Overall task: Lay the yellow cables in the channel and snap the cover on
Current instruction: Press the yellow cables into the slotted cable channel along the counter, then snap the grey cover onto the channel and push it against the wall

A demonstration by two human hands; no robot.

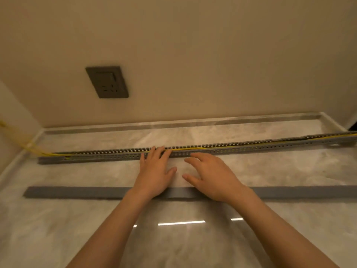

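- The grey channel (251,150) lies along the pale marbled floor (77,229), running left to right a little way out from the wall (193,55), its slotted sides up and its top open.
- Yellow cables (222,147) run inside the channel for most of its length; at the left end they come out of it and trail up along the side wall, out of view at the left edge.
- The cover (77,192), a flat grey strip, lies on the floor nearer the person, parallel to the channel and well apart from it.
- The left hand (154,171) is flat and spread, palm down, its fingertips reaching onto the top of the channel around its middle; it grips nothing.
- Whether those fingertips press on the cables themselves I cannot tell.
- The right hand (210,176) hovers just beside the left, fingers loosely curled and spread, empty; its fingertips are just short of the channel's near side.
- Both forearms cross over the cover, hiding its middle part.
- A dark grey socket (107,82) sits on the wall above the left part of the channel.
- A low stone skirting (173,125) runs along the foot of the wall behind the channel.
- Bright strips of light reflect off the glossy floor between the forearms.
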